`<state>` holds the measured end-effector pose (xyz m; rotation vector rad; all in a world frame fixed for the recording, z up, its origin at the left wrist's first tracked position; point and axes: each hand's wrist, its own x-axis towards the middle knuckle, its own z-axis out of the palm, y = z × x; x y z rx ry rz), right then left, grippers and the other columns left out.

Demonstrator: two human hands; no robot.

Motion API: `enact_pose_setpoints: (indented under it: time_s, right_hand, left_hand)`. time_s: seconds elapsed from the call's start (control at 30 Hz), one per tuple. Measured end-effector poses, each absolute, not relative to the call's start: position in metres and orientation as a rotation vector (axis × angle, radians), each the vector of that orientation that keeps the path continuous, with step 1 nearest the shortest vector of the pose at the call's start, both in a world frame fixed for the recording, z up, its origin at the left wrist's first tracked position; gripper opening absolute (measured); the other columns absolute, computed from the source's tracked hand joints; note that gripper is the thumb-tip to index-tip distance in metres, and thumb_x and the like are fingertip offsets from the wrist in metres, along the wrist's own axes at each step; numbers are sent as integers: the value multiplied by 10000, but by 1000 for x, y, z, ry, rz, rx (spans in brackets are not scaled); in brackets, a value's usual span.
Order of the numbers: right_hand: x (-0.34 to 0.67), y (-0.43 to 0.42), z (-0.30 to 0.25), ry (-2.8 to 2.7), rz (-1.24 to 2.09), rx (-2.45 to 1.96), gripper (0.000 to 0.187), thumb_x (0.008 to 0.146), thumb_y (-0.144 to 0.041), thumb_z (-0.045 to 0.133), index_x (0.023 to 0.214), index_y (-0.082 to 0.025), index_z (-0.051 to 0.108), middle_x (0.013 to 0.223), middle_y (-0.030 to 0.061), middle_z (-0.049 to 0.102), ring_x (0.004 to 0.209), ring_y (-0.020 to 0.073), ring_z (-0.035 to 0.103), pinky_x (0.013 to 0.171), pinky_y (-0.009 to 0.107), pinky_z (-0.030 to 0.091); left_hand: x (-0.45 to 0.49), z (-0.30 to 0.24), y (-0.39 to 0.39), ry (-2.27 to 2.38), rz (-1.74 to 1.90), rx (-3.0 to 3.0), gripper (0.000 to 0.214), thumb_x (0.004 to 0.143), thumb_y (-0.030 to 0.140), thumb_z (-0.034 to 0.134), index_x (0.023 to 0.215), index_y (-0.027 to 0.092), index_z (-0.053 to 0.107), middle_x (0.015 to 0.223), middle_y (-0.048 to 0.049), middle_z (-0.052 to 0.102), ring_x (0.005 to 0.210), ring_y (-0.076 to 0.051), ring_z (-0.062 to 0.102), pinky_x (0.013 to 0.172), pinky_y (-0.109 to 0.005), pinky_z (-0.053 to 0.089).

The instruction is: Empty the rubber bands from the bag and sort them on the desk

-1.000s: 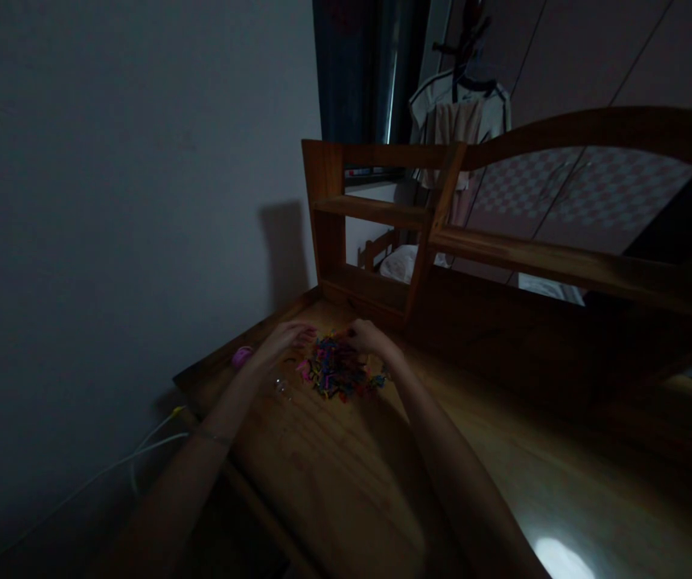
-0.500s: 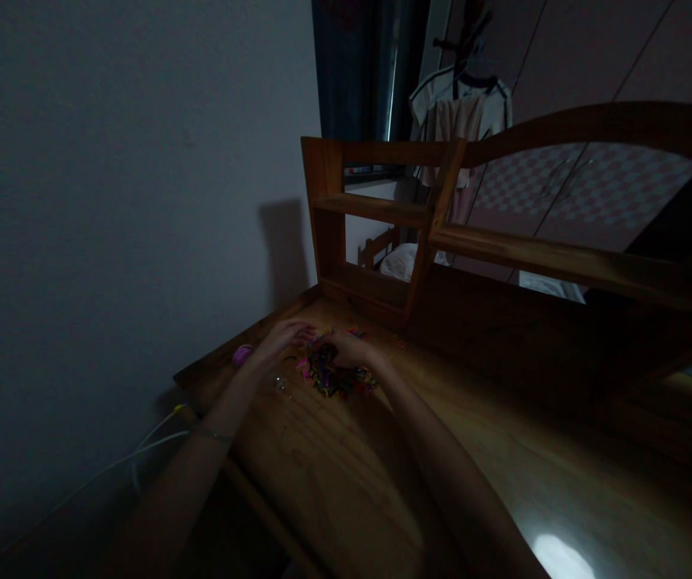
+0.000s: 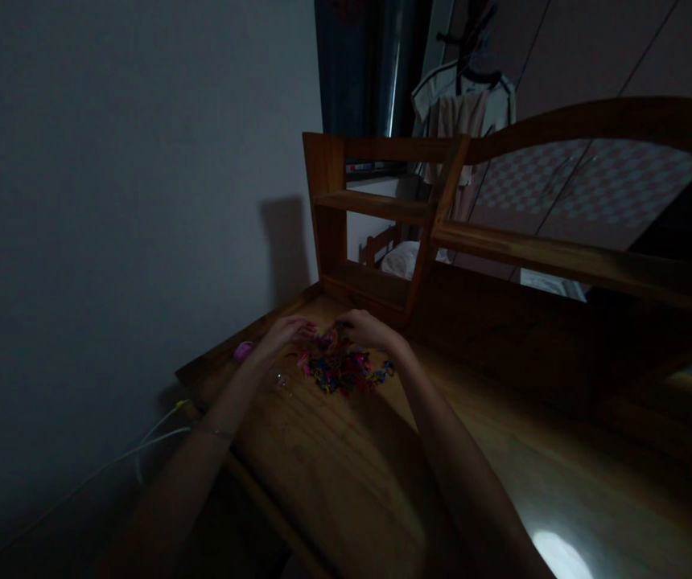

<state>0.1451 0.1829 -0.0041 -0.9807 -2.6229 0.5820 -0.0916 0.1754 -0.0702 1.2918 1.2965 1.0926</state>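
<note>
Dim wooden desk (image 3: 334,474); coloured pile (image 3: 346,371) near its far corner. Right hand (image 3: 371,330), on the pile a moment ago, now at its far edge, fingers curled, grip unclear. Left hand (image 3: 286,331) loosely open beside pile, unmoved.

1. The pile of small pieces (image 3: 346,368) mixes pink, blue and yellow.
2. The round thing (image 3: 242,351) is pink.
3. The desk (image 3: 334,466) shows brown wood grain.
4. The panel (image 3: 593,189) bears a pink-and-white check.
5. The curtain (image 3: 352,64) is dark blue.
</note>
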Motion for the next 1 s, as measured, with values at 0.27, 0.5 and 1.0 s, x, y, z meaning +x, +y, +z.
enact_pose_setpoints:
  time_s: [0.27,0.5,1.0]
  right_hand:
    - [150,179,-7,-2846,927,-896,778,607,-212,813,1328,-300,536,1321,29,588,1166,232,561,936,277,435]
    - [128,171,-29,-2971,637,-1204,864,505,-244,859,1311,-208,548,1316,125,568,1145,300,562,849,292,479]
    - [150,178,5,-2655,566,-968,337,866,-154,557,1191,-185,641,1045,61,706,916,156,641,763,221,436]
  left_hand:
    - [-89,-67,173,1319,1087,1296,321,724,404,646,867,121,702,895,-121,724,764,-197,666,672,-285,512]
    - [-91,-69,174,1313,1086,1330,365,711,427,656,892,113,702,901,-127,720,773,-197,665,688,-288,510]
    - [-78,-63,163,1159,716,1788,602,615,447,803,1149,212,656,1213,-57,647,1122,-269,582,971,-352,439]
